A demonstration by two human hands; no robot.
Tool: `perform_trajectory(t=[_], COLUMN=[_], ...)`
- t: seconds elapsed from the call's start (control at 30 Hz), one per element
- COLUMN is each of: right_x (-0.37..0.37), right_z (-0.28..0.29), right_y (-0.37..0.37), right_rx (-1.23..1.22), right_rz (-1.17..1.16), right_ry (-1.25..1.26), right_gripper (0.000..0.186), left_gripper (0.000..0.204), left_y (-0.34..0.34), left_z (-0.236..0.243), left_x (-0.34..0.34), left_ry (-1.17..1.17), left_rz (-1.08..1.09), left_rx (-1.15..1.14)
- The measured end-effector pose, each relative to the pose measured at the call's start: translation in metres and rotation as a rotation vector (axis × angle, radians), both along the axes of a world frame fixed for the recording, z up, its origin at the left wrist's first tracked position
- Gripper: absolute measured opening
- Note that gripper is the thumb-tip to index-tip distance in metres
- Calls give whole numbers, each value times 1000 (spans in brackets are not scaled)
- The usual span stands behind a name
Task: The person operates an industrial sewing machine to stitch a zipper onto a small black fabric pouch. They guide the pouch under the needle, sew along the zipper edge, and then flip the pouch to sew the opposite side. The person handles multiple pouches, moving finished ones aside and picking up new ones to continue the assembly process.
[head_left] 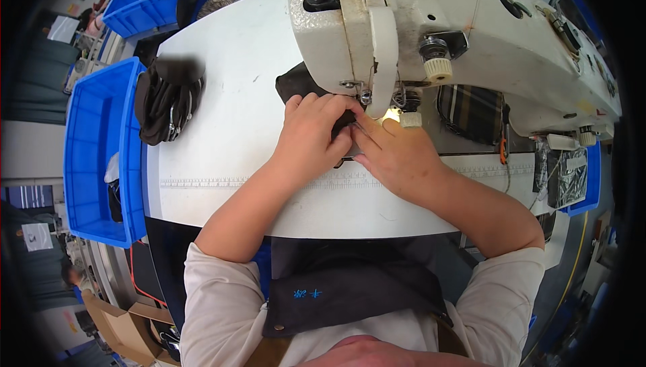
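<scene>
A white industrial sewing machine (330,40) stands over a white table (229,84). A dark brown fabric piece (294,81) lies under its head, partly covered by my hands. My left hand (306,131) is curled over the fabric, thumb and fingers closed on its edge just left of the needle area. My right hand (400,158) presses in from the right, its fingers bunched and touching the same fabric beside the lit presser foot. The fingertips of both hands almost meet, and the edge between them is mostly hidden.
A bundle of dark fabric pieces (168,101) sits at the table's left edge, beside a blue bin (101,158). A striped dark fabric piece (470,112) lies under the machine arm, near orange-handled snips (503,150). A printed ruler strip (256,182) runs along the table.
</scene>
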State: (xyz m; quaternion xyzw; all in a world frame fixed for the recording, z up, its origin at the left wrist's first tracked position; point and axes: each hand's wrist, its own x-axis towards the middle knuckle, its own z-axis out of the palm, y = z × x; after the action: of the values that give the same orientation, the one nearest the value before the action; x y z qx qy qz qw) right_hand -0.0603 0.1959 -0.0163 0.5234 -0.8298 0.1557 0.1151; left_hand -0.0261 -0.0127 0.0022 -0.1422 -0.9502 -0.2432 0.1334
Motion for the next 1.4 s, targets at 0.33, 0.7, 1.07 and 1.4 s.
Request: perform_trajectory(t=[0.33,0.7,1.07,1.4], right_x=[-2,-3,-3,-1], right_z=[-3,-7,-3,5], right_y=[-3,-5,-6,-4], right_rx=[-41,-86,-54,-24], right_rz=[59,79,84,98], right_ry=[-5,8,26,54], right_gripper=[35,34,35,35], left_gripper=[23,25,29,26], left_y=[-7,-19,-26,-15], left_z=[-13,-6,-4,-8], left_x=[-18,-21,-18,-7], left_ry=[362,244,143,92], left_rz=[-72,-198,-225,-171], left_rx=[-168,-254,-144,-99])
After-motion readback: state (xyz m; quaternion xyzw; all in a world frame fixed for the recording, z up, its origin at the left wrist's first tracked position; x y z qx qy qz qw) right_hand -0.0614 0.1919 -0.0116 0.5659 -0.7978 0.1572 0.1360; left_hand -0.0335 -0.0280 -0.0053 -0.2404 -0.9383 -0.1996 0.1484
